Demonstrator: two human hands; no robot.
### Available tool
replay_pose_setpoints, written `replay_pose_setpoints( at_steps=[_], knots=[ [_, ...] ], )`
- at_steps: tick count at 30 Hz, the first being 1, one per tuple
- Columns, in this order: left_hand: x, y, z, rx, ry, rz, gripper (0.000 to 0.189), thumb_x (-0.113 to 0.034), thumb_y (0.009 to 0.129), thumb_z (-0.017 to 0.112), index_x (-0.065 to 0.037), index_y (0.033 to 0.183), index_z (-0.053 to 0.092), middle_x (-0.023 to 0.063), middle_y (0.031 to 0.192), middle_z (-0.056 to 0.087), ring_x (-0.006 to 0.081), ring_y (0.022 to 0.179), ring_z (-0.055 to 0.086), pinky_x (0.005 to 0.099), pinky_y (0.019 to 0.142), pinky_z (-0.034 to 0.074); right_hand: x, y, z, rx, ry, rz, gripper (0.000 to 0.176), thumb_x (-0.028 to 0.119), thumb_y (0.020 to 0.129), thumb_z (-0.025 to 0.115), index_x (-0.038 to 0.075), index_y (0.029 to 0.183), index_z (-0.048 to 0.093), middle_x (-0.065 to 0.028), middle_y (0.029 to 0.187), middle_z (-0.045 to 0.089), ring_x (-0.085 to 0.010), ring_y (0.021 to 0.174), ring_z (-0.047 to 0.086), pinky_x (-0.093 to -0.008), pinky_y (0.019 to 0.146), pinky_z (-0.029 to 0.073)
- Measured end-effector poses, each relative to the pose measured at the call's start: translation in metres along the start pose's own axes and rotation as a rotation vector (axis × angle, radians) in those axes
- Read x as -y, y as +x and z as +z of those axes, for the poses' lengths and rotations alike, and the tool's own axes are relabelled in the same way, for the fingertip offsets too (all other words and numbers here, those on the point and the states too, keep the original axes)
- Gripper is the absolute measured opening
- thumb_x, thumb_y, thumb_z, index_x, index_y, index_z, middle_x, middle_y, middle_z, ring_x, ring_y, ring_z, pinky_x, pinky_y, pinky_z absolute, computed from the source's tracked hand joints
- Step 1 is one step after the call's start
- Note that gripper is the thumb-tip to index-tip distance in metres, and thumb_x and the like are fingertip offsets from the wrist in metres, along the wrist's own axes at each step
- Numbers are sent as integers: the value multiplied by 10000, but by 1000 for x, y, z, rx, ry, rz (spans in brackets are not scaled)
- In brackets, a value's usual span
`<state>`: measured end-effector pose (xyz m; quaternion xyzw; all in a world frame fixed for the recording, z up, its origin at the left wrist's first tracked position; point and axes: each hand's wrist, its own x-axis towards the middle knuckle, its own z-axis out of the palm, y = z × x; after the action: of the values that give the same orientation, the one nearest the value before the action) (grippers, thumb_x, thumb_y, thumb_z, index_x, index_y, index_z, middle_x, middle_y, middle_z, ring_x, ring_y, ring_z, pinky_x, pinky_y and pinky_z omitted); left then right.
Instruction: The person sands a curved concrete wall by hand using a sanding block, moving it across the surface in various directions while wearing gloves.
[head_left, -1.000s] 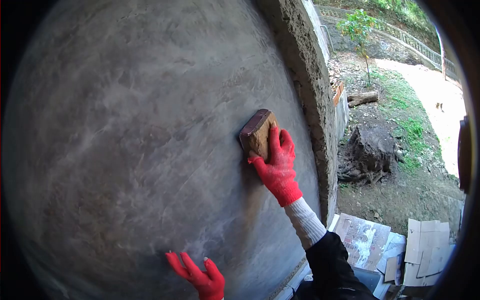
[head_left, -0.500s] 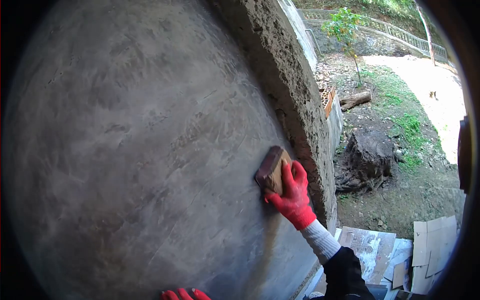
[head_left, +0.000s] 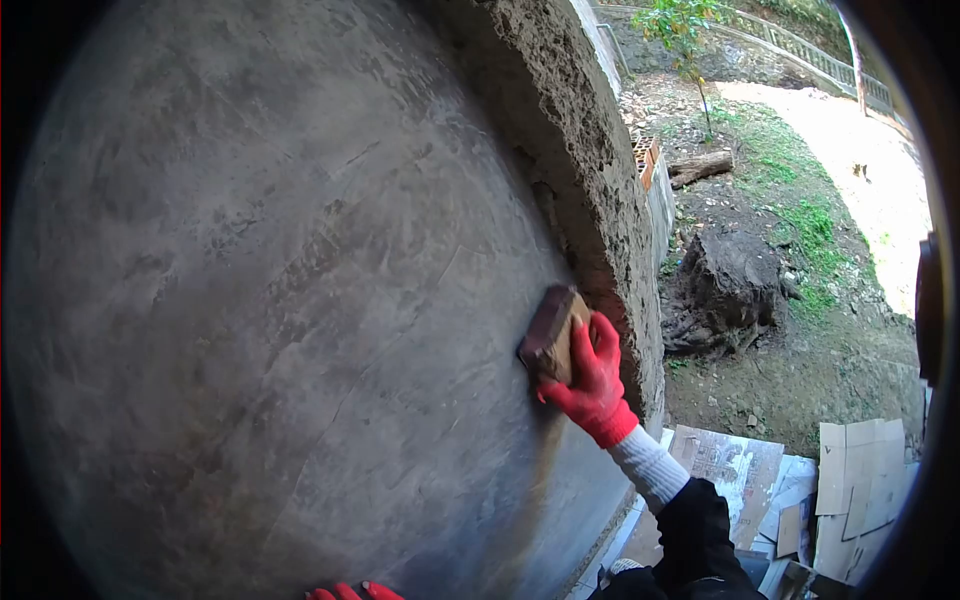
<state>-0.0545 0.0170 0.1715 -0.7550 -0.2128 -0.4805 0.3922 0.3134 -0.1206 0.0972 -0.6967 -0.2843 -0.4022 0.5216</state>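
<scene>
Against the grey plastered wall (head_left: 300, 300), near its rough edge (head_left: 575, 120), my right hand (head_left: 592, 388) grips the rubbing block (head_left: 550, 325), which lies up-left of my palm, long axis slanting up-right. My left hand (head_left: 346, 592) is farther, lower, mostly hidden; its spread I cannot tell. Two hands, one block.

Your single camera sits on your head, looking forward and down at the grey wall (head_left: 300, 280), close enough that it fills most of the round, dark-cornered view; past its rough edge (head_left: 585, 150), you look down over the yard (head_left: 790, 385).
</scene>
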Motion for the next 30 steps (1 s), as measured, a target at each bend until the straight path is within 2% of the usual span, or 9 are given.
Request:
replay_pose_setpoints(
  at_steps=[5,9,11,14,19,21,23,28,30],
  knots=[
    [3,-6,2,-11,22,-4,348,-258,949,525,18,1160,544,252,1215,506,460,1140,494,603,982,390,39,92,-4,-117,49,64,991,411,567,859,87,1405,440,-253,1368,365,-424,1204,425,-484,1001,378],
    [4,-9,3,-2,35,-34,354,-260,950,523,19,1165,538,257,1215,503,454,1132,493,604,976,390,-25,-61,12,-58,81,-16,1083,319,548,870,93,1463,337,-260,1392,319,-458,1224,420,-517,1002,394],
    [4,-11,3,0,14,-22,360,-264,949,524,22,1167,534,255,1215,503,447,1123,494,601,973,392,-54,-154,22,38,160,174,1114,272,534,866,72,1472,300,-276,1401,293,-474,1232,414,-529,1003,396],
    [5,-10,6,-35,7,-9,361,-264,948,527,24,1166,535,252,1217,505,446,1126,495,599,971,394,-56,-129,11,89,37,38,1108,285,537,872,45,1461,310,-296,1391,298,-484,1238,407,-524,1002,395],
    [4,-8,1,2,26,-1,352,-251,945,531,21,1168,539,252,1226,503,448,1132,493,593,969,397,28,87,-15,-10,30,-86,1000,389,538,878,94,1395,456,-243,1391,359,-421,1216,423,-496,1009,377],
    [3,-6,2,-15,27,1,347,-246,945,531,19,1167,542,252,1229,502,448,1134,493,592,968,399,37,110,-10,-66,90,-87,988,381,540,879,118,1396,462,-237,1386,366,-416,1206,430,-496,1001,378],
    [4,-6,-2,19,44,-10,336,-240,946,528,17,1163,539,249,1226,501,450,1133,492,589,962,406,35,98,-5,-110,70,-60,988,362,539,885,90,1389,461,-246,1385,364,-424,1207,431,-495,999,381],
    [2,-8,-1,3,28,-4,328,-237,947,526,13,1160,528,243,1215,506,449,1123,500,583,956,416,-67,-139,17,46,107,69,1125,301,496,902,33,1431,338,-295,1402,298,-493,1257,393,-539,1008,399],
    [0,-6,2,6,36,2,322,-232,946,528,10,1159,525,241,1210,508,448,1116,504,581,955,419,-78,-153,16,81,124,101,1120,317,489,907,24,1419,356,-301,1398,300,-492,1261,388,-537,1013,395]
  ],
)
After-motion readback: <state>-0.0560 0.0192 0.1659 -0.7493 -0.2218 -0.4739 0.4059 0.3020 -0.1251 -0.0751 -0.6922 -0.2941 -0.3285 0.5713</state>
